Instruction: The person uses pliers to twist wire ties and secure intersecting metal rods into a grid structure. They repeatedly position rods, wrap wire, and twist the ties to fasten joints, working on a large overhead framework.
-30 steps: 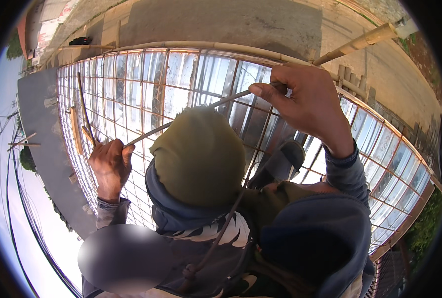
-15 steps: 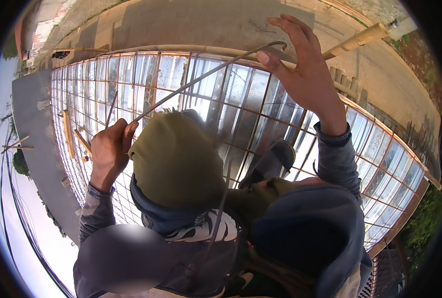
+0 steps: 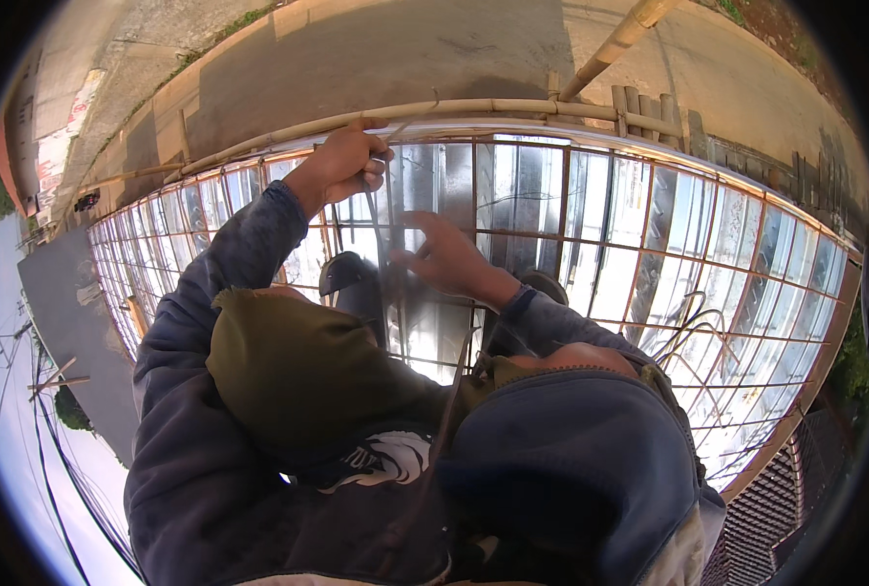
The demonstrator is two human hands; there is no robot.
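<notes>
Clearly the thin steel rod is the thing in hand — a long, dark, slender bar running roughly upright in the picture, from the left hand near the bamboo pole down past the right hand toward the person's chest. It lies over the rusty rebar grid and the shiny formwork panels showing through it.

By the look of it, the rod is stiff along a short stretch but springy over its whole length, light enough for one hand yet whippy at the free end. Its surface is probably rough rather than slippery. Two well-spaced grips, as now, seem the sensible way to steady it — one near the top, one lower down.

The left hand's fingers are curled tight around the rod's upper part. The right hand is blurred; its fingers look spread and partly bent, close against the rod, but whether they actually pinch it I cannot tell. Loose wire loops lie on the grid well off to the right.
</notes>
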